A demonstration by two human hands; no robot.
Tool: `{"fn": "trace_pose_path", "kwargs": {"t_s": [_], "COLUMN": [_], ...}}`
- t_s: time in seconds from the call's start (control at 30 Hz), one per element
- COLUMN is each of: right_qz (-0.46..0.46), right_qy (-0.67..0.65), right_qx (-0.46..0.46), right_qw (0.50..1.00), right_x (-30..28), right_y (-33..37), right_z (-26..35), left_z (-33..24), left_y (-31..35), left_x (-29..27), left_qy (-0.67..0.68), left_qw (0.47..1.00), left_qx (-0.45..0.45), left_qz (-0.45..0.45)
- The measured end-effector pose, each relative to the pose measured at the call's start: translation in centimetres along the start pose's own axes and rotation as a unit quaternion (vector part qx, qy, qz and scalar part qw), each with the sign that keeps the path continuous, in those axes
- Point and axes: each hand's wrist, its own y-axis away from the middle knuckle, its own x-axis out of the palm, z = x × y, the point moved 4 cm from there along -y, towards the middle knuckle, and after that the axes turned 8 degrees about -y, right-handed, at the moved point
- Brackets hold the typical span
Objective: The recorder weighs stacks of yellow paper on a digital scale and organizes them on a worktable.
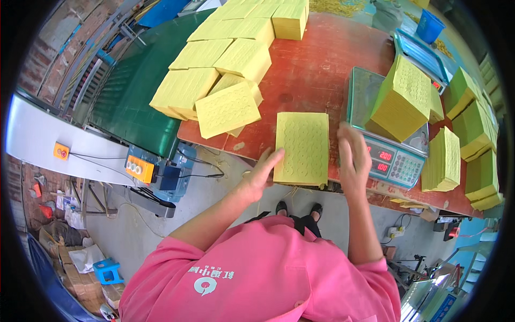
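Observation:
A stack of yellow paper sheets (302, 147) with rows of round cut marks lies at the table's front edge before me. My left hand (258, 174) rests against the stack's left side with its fingers stretched out. On the other side my right hand (354, 158) is upright and open, a small gap from the stack's right edge. Just right of that hand stands a digital weighing scale (389, 163) with a lit red display. A thick block of the same yellow paper (403, 99) sits tilted on the scale's pan.
Yellow paper stacks (225, 53) fill the red table's (311, 70) far left. More yellow stacks (472, 131) stand right of the scale. A green conveyor belt (139, 80) with an orange button box (139, 168) adjoins on the left. A blue bucket (429, 27) is far right.

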Motion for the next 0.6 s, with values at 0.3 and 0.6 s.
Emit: {"fn": "trace_pose_path", "kwargs": {"t_s": [0.3,0.6], "right_qz": [-0.036,-0.004], "right_qy": [-0.226,-0.411], "right_qx": [0.396,0.476], "right_qw": [0.889,0.777], "right_x": [-1.2,4.4], "right_y": [13.8,14.2], "right_z": [-7.8,-9.2], "left_z": [0.1,4.0], "left_y": [0.2,4.0], "left_x": [1.2,-1.8], "left_qy": [-0.014,0.061], "left_qw": [1.000,0.997], "left_qx": [0.005,0.009], "left_qz": [-0.026,0.052]}}
